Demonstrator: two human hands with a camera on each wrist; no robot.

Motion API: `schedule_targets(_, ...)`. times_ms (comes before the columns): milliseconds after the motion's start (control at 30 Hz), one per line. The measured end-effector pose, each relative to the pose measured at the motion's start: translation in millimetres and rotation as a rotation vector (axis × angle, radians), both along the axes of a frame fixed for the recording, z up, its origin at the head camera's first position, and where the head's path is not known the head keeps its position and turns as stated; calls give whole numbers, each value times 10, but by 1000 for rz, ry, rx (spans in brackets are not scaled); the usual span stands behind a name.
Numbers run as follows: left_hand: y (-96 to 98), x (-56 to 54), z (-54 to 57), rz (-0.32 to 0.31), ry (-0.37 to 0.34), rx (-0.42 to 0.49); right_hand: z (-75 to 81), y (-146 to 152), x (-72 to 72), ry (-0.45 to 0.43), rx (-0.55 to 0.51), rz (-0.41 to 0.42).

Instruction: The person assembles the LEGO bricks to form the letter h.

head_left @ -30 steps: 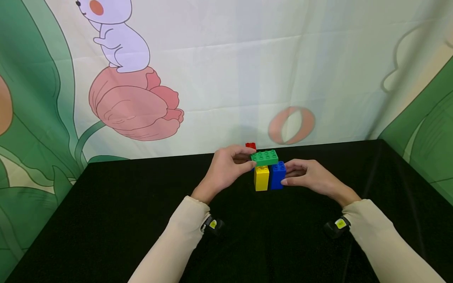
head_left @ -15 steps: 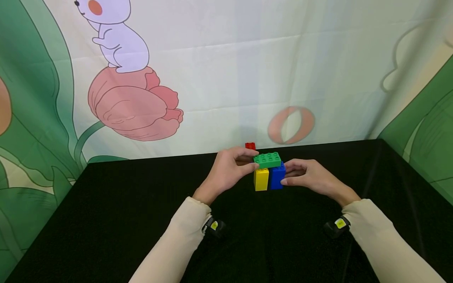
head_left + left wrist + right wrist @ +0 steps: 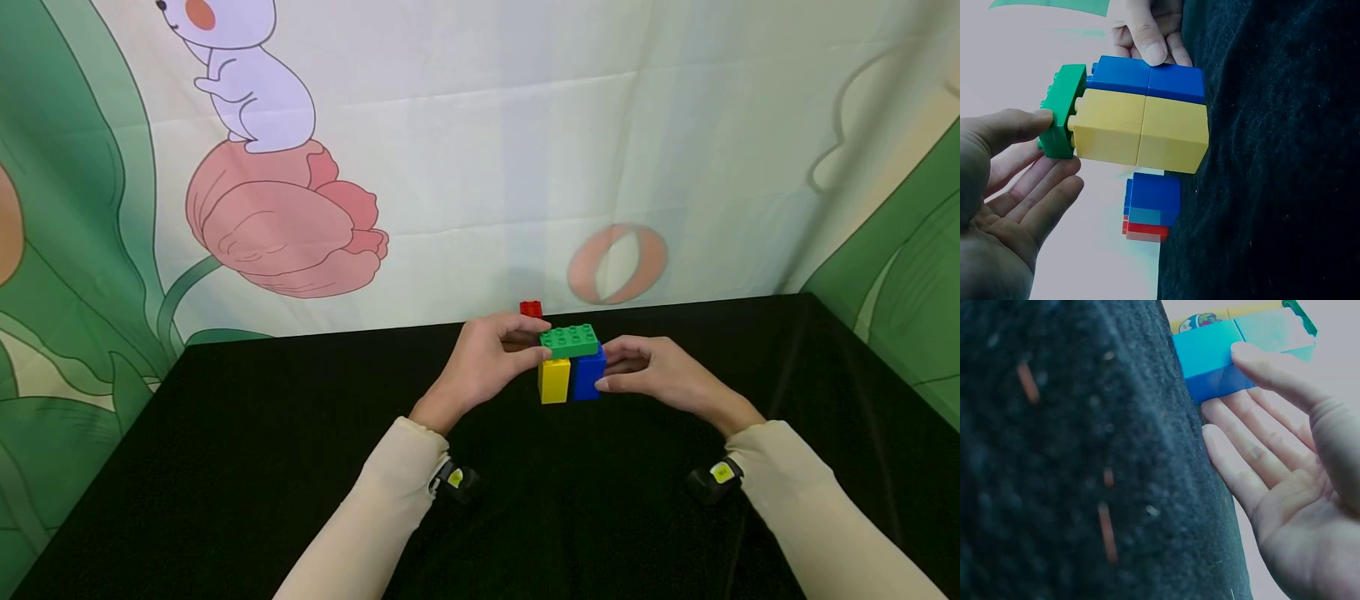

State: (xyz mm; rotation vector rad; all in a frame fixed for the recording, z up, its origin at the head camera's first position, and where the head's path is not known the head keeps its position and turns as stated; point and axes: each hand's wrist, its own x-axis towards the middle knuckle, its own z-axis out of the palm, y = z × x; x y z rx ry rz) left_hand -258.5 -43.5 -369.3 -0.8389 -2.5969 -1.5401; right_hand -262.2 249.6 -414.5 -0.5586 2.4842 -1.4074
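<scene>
My left hand [image 3: 483,360] pinches a green toy building brick [image 3: 570,342] by its left end, thumb on the near side. The brick lies across the tops of a yellow stack [image 3: 554,383] and a blue stack [image 3: 588,380], which stand upright side by side. In the left wrist view each stack is two bricks tall, and studs of the yellow stack [image 3: 1141,134] and blue stack [image 3: 1147,78] still show below the green brick [image 3: 1063,112]. My right hand [image 3: 667,379] holds the blue stack from the right, its thumb on the lower brick [image 3: 1210,353].
Behind the stacks stands a red brick [image 3: 531,309], mostly hidden by the left hand; beside it the left wrist view shows another blue brick [image 3: 1157,190]. A black cloth [image 3: 600,500] covers the table, and a printed curtain [image 3: 465,167] hangs at its back edge.
My left hand has moved the green brick slightly right and down, so it now spans the yellow and blue stacks. The right hand has stayed at the blue stack.
</scene>
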Motion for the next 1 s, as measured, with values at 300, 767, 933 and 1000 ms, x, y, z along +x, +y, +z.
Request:
schedule_targets(300, -4, -9, -12, -3, -6, -3, -28, -5, -34, 10, 21, -11)
schedule_targets(767, -11, -18, -15, -21, -13, 8, -16, 10, -18, 5, 15, -5)
schedule_targets(933, -16, -16, -10, -31, -10, 14, -1, 9, -8, 8, 11, -2)
schedule_targets(1000, -18, -18, -13, -31, -8, 13, 2, 7, -6, 2, 7, 0)
